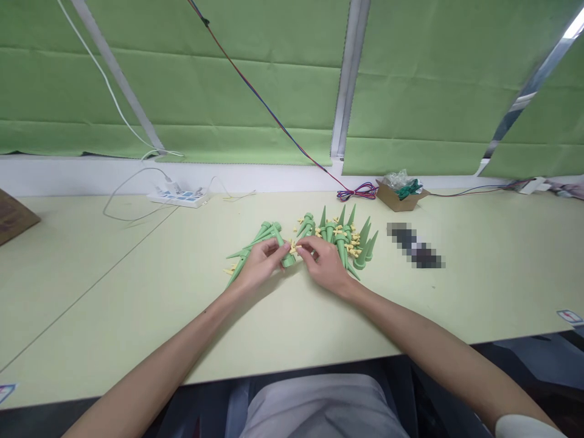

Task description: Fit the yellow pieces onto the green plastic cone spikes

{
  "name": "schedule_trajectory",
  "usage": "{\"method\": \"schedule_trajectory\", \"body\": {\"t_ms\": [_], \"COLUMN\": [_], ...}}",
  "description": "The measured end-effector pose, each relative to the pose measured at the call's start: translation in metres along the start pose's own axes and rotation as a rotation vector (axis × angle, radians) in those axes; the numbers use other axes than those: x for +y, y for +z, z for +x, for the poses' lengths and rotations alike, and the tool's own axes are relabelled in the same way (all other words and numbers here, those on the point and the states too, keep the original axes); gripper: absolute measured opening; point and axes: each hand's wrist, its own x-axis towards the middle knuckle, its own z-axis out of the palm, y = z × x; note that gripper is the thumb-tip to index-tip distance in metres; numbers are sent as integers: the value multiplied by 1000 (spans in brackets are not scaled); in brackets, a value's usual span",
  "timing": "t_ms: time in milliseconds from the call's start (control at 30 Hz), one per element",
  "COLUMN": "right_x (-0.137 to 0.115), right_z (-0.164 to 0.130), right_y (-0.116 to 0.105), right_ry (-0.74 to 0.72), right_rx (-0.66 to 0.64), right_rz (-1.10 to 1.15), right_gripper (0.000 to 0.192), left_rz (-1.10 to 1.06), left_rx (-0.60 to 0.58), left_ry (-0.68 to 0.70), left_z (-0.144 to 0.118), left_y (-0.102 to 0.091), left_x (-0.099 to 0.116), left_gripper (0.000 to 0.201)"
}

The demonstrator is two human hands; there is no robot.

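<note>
My left hand [261,263] is closed around a green plastic watering spike [288,260], its wide capped end toward the right. My right hand [326,265] pinches a small yellow plastic valve [294,247] right beside that spike; whether the two parts are joined is too small to tell. Under and beyond the left hand lie several more green spikes [272,227], with some yellow bits among them. Behind the right hand is a larger heap of green spikes [341,241] mixed with yellow valves [352,249], several spikes pointing upward.
Along the back of the pale table [137,316] lie a white power strip [177,197], a coil of red and blue wire [358,191] and a small cardboard box [398,198] holding plastic wrap and something green. A blurred dark object [415,246] rests right of the heap. Brown board [16,216] at far left.
</note>
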Motion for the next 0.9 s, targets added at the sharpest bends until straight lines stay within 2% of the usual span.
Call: {"method": "schedule_trajectory", "body": {"t_ms": [433,900], "right_x": [-1,-2], "right_z": [0,-1], "right_y": [-1,-1], "right_ry": [-6,2], "right_rx": [-36,-92], "right_rz": [17,12], "right_gripper": [15,13], "left_rz": [-80,-99], "left_rx": [-84,-92], "left_ry": [-8,-19], "left_z": [-1,-2], "left_y": [0,2], "left_x": [-2,2], "left_gripper": [36,35]}}
